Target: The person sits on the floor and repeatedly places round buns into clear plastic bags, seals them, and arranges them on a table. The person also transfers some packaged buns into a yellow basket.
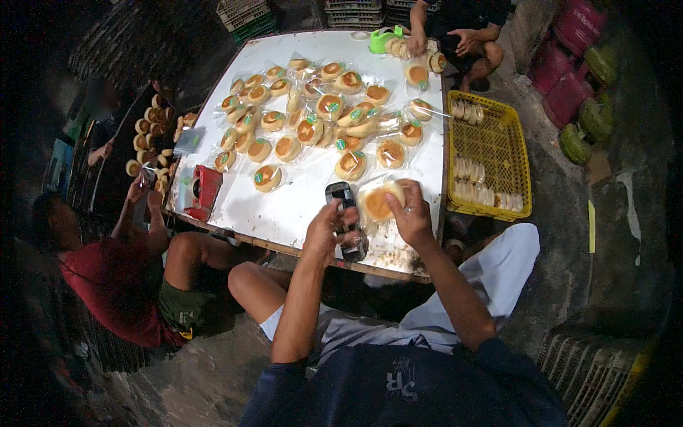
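Observation:
In the head view my right hand [414,218] grips a round golden-topped bun [378,204] in a clear plastic bag, thumb on top, over the near right part of the white table [256,213]. My left hand [326,230] is just left of it, its fingers blurred across a black tape dispenser [341,193]. Whether those fingers touch the dispenser or pinch anything cannot be made out. Beyond both hands lie several bagged buns [286,148], many bearing a green sticker [350,157].
A red tape dispenser [205,193] stands at the left edge, a green one [380,40] at the far edge. A yellow crate [488,139] with bagged buns adjoins the right side. One person [117,277] sits at left; another person's hand [417,44] reaches over the far right corner.

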The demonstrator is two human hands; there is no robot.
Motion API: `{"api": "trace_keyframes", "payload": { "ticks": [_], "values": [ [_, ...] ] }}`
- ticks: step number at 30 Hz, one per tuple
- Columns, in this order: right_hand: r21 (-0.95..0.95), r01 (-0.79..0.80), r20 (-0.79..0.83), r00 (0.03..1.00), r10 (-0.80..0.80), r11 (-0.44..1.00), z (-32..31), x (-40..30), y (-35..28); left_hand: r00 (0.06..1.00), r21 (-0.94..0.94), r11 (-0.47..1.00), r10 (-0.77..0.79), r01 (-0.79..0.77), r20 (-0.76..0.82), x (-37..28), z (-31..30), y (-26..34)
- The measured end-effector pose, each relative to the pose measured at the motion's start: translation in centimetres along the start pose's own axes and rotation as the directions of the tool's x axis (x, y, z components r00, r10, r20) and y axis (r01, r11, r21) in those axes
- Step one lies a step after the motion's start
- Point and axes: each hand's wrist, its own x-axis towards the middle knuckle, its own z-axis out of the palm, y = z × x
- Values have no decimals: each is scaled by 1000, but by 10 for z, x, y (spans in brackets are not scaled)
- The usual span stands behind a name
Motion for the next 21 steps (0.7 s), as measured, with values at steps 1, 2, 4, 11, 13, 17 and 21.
{"api": "trace_keyframes", "payload": {
  "ticks": [1,2,4,11,13,17,21],
  "values": [
    [26,4,-186,983,1,1000,3,3,-1,995,114,989,99,-96,-20,9,0,8],
    [-134,63,-282,954,-98,989,3,6,7,977,280,939,213,-201,-14,22,5,16],
    [-343,166,-226,941,-252,925,1,8,45,921,610,714,384,-344,70,65,7,26],
    [-380,-9,115,992,57,925,14,-15,64,987,949,-315,155,20,31,190,34,39],
    [-377,-29,103,992,73,926,9,-10,59,973,903,-430,206,-7,106,195,36,48],
    [-381,35,-23,999,-48,924,0,2,23,940,953,27,177,-302,293,151,54,87],
    [-279,190,-113,967,-229,941,-5,11,-19,937,509,824,71,-248,342,44,79,96]
  ]
}}
